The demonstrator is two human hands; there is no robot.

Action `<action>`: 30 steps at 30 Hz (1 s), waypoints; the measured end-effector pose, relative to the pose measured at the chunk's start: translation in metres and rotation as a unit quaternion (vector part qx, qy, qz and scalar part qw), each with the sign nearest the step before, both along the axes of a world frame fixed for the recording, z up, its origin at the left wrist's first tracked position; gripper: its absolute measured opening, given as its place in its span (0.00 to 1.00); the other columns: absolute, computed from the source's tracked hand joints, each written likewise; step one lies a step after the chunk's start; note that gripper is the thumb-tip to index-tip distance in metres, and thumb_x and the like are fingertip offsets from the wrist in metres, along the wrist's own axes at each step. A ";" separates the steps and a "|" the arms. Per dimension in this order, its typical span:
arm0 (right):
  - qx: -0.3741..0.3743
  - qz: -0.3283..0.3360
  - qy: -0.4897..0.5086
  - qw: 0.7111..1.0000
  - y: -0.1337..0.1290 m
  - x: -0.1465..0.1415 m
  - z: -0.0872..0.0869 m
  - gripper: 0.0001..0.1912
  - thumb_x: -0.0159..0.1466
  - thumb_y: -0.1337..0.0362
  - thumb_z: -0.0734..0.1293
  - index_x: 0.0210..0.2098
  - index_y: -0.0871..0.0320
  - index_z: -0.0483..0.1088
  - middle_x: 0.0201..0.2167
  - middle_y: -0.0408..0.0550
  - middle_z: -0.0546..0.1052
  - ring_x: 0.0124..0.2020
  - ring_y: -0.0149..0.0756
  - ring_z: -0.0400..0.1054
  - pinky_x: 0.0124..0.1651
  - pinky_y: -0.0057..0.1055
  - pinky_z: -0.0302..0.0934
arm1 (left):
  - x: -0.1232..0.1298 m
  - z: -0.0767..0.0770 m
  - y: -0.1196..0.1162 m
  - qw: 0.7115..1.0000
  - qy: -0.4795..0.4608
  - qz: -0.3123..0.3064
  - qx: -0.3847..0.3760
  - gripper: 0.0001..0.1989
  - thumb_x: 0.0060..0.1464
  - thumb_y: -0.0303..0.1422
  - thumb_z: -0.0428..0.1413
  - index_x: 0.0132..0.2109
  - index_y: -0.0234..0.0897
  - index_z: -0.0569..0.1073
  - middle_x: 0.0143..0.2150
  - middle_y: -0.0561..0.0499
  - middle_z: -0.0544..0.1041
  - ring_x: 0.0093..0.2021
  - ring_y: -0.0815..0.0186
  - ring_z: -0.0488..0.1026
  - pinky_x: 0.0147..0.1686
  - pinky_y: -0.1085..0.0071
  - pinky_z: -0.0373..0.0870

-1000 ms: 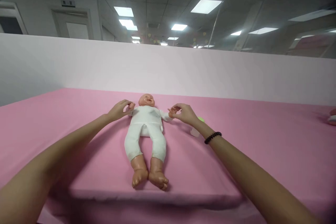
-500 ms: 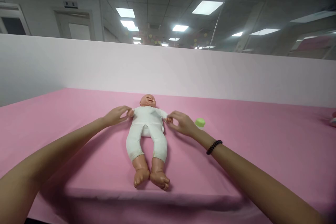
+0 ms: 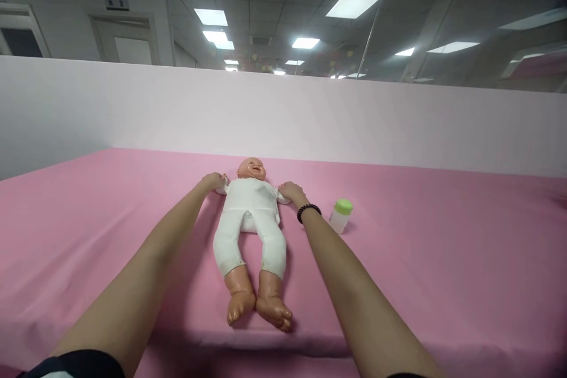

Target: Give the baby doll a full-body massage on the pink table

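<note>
Where one pink sheet [image 3: 420, 271] spreads, one doll [image 3: 251, 196] lies face-up; the left hand [image 3: 213, 182] and right hand [image 3: 292, 192] each hold one of its two arms; one green-lidded bottle [image 3: 341, 217] stands near one dark bracelet [image 3: 309, 207].

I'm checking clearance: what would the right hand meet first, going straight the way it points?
First, the baby doll: the right hand appears to be at its arm, with its shoulder or head probably beyond, though depth is unclear.
</note>
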State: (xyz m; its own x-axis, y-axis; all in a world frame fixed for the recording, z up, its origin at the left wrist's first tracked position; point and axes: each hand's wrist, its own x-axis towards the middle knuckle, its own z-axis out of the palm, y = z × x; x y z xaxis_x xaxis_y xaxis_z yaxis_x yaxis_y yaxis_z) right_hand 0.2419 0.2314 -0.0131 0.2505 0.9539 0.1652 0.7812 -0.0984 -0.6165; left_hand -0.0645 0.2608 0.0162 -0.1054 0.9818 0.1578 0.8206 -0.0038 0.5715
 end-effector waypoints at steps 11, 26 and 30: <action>0.180 -0.122 0.295 0.930 -0.040 0.016 0.018 0.49 0.58 0.63 0.71 0.71 0.62 0.44 0.61 0.61 0.72 0.57 0.44 0.72 0.59 0.35 0.66 | -0.009 0.008 -0.069 0.982 -0.111 0.095 0.123 0.35 0.54 0.32 0.55 0.67 0.35 0.54 0.60 0.33 0.71 0.58 0.51 0.73 0.49 0.61 0.70; 0.169 -0.163 0.487 0.841 -0.067 0.015 -0.031 0.37 0.61 0.62 0.68 0.69 0.61 0.58 0.70 0.59 0.60 0.72 0.41 0.53 0.73 0.37 0.45 | 0.060 0.035 -0.354 0.972 0.151 -0.092 -0.152 0.37 0.54 0.66 0.41 0.28 0.39 0.76 0.33 0.40 0.81 0.37 0.46 0.77 0.36 0.60 0.65; 0.191 -0.137 0.504 0.831 -0.068 0.018 -0.037 0.36 0.62 0.59 0.70 0.67 0.60 0.60 0.68 0.58 0.63 0.70 0.40 0.56 0.72 0.38 0.47 | 0.069 0.017 -0.362 0.972 0.163 -0.081 -0.145 0.27 0.60 0.55 0.45 0.36 0.38 0.77 0.39 0.39 0.82 0.44 0.45 0.78 0.37 0.61 0.64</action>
State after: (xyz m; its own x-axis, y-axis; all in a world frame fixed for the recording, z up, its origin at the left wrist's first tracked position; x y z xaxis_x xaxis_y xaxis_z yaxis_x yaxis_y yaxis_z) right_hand 0.2599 0.1633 -0.0497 0.6447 0.7642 0.0178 -0.1705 0.1665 -0.9712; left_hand 0.0040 -0.1015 0.0330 0.0640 0.9896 -0.1292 0.9605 -0.0259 0.2771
